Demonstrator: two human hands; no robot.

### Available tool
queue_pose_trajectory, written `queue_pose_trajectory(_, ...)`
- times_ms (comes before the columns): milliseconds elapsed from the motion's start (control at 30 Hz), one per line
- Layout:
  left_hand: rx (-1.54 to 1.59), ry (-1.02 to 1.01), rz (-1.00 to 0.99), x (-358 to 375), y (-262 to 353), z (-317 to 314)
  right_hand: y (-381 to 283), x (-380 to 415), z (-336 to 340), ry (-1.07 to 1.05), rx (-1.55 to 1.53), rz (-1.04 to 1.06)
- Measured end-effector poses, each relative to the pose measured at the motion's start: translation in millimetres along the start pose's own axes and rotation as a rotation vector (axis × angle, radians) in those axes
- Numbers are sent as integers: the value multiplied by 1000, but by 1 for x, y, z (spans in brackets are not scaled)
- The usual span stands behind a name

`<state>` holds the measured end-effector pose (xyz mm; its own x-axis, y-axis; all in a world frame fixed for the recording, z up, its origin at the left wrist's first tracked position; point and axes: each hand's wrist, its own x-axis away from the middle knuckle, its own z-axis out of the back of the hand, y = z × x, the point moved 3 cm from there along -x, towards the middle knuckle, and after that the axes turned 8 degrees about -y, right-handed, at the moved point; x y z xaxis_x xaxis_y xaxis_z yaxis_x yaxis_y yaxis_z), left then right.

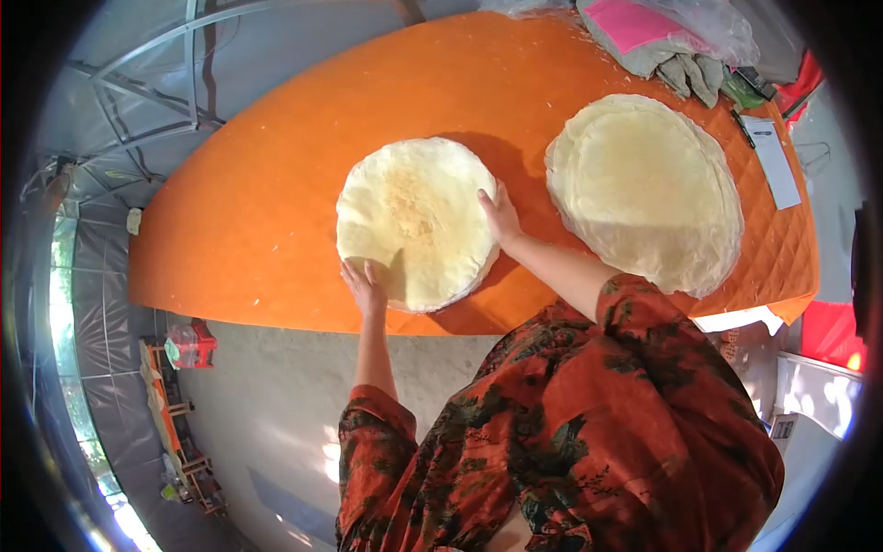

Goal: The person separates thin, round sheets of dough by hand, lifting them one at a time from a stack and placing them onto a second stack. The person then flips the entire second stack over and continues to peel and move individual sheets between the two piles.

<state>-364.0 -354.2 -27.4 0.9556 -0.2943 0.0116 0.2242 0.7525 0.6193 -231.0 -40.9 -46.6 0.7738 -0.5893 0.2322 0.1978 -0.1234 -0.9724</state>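
Red patterned garment [589, 442] was nearest. Beyond, pale disc [416, 221] lay on orange cloth [248, 212], left of pale stack [644, 184]. Left hand [366, 287], half-curled, held disc's near-left rim; right hand [500, 216], similarly curled, held right rim.

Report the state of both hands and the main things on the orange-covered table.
Left flatbread: browned in the middle
Left hand: at its near left edge
Right hand: at its right edge
Right flatbread: lying flat, partly shaded
Grey cloth: crumpled
White paper: lying flat
Orange cover: spread out
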Motion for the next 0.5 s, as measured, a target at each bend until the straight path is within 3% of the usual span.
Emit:
queue_pose_trajectory(100, -61, -30, -2, -4, -21, -16, 21, -13, -4, 13, 94, 114)
queue_pose_trajectory(167, -128, -54, 17, -5, -22, -16, 4, -1, -2, 33, 78, -3)
queue_pose_trajectory(233, -171, -13, -14, -11, -38, -23, 3, -3, 2, 45, 143, 15)
queue_pose_trajectory(267, -171, -18, -30, -10, -39, -24, 8, -9, 0, 77, 355, 63)
queue_pose_trajectory(400, -344, -7, 16, -9, -46, -36, -1, 15, 7, -43, 585, 42)
queue_pose_trajectory(500, -265, -8, 10, -2, -34, -28, 8, 3, 8, -58, 629, 83)
